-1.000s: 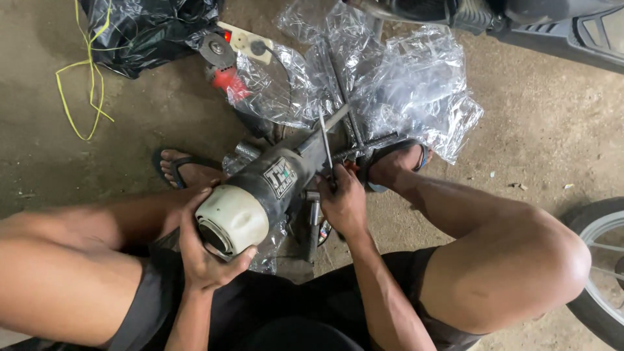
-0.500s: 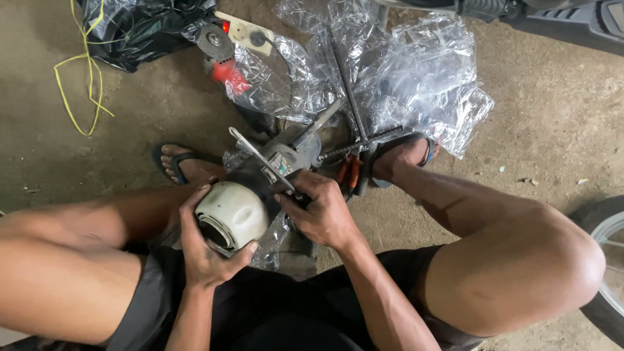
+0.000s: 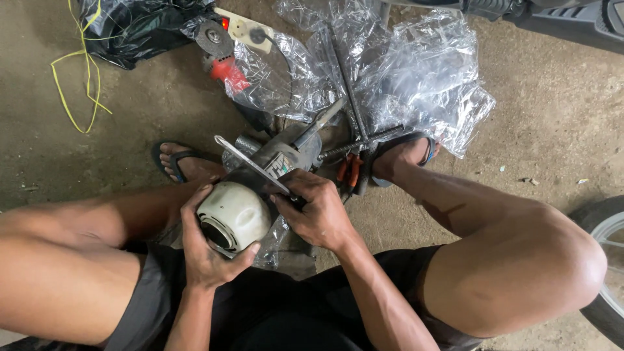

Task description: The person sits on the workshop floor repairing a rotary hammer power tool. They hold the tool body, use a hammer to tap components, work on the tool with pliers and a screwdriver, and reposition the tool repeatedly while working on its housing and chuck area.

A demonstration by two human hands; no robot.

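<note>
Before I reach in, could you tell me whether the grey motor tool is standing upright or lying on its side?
On its side: the grey motor tool lies flat, white end cap cupped in the left hand.

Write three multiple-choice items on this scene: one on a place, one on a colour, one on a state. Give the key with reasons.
1. Where does the red-bodied angle grinder lie?
A. on the crinkled clear plastic sheet on the concrete floor
B. on the person's lap
C. against the wheel

2. What colour is the loose thin cord on the floor?
A. blue
B. yellow
C. white

3. What is the left hand doing?
A. lying flat on the floor
B. gripping the cream rounded end cap of the grey power tool
C. holding pliers

Key: 1 A, it rests on the plastic at the upper left. 2 B, the loops are plainly yellow. 3 B, fingers wrap the cap, while the right hand holds a flat metal wrench.
</note>
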